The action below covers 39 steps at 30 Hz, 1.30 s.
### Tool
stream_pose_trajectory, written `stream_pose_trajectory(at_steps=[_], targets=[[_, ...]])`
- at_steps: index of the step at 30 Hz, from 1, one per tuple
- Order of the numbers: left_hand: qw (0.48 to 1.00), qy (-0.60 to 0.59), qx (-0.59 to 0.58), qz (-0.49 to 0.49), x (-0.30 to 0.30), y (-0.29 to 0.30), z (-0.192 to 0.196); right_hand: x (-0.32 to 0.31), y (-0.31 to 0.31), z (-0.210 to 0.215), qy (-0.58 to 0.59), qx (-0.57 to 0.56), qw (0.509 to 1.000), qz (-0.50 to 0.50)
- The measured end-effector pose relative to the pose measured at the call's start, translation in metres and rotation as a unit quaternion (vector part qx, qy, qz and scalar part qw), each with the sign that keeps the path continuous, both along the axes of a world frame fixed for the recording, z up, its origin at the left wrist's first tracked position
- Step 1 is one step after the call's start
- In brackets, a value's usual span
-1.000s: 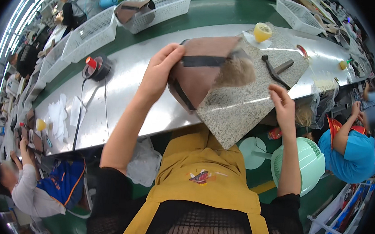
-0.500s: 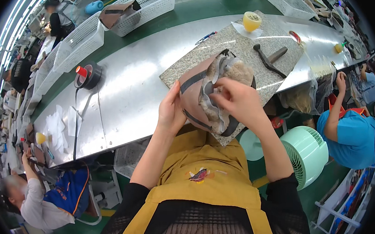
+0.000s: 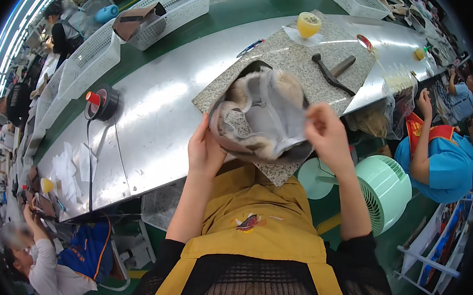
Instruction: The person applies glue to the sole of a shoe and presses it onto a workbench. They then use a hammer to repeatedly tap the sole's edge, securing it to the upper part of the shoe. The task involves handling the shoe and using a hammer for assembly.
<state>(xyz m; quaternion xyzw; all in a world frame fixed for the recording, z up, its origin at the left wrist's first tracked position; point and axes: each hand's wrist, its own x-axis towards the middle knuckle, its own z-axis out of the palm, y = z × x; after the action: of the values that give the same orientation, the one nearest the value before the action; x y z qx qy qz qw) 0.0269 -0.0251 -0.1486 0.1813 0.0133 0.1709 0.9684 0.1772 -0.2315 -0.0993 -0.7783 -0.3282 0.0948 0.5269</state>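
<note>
A brown piece (image 3: 274, 120), lined in grey and edged with beige fur, is held over a speckled slab (image 3: 287, 55), its lined inner side turned upward.

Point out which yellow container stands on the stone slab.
The yellow container on white paper, beyond and left of the hammer; the far-left one and far-right one stand off the slab.

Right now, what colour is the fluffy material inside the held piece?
The fluffy material is beige, seen best in the head view.
</note>
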Motion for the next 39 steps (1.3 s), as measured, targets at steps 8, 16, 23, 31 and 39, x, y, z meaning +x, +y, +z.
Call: stream_pose_trajectory(at_steps=[8, 16, 23, 31, 39], targets=[[0.995, 0.099, -0.018, 0.011, 0.006, -0.019, -0.008, -0.022, -0.039, -0.034, 0.101, -0.008, 0.993, -0.058], [0.999, 0.005, -0.038, -0.037, 0.001, -0.034, -0.002, -0.022, 0.007, -0.004, -0.307, -0.121, 0.943, -0.037], [0.997, 0.062, -0.051, 0.006, -0.010, -0.024, 0.004, 0.022, -0.015, -0.016, 0.106, 0.137, 0.979, -0.109], [0.994, 0.036, -0.068, -0.073, -0.003, 0.009, -0.004, 0.020, -0.056, -0.039, 0.262, 0.179, 0.933, -0.169], [0.949, 0.219, 0.227, -0.017, 0.000, -0.038, 0.070, 0.009, -0.072, 0.026, -0.155, 0.060, 0.974, -0.154]])
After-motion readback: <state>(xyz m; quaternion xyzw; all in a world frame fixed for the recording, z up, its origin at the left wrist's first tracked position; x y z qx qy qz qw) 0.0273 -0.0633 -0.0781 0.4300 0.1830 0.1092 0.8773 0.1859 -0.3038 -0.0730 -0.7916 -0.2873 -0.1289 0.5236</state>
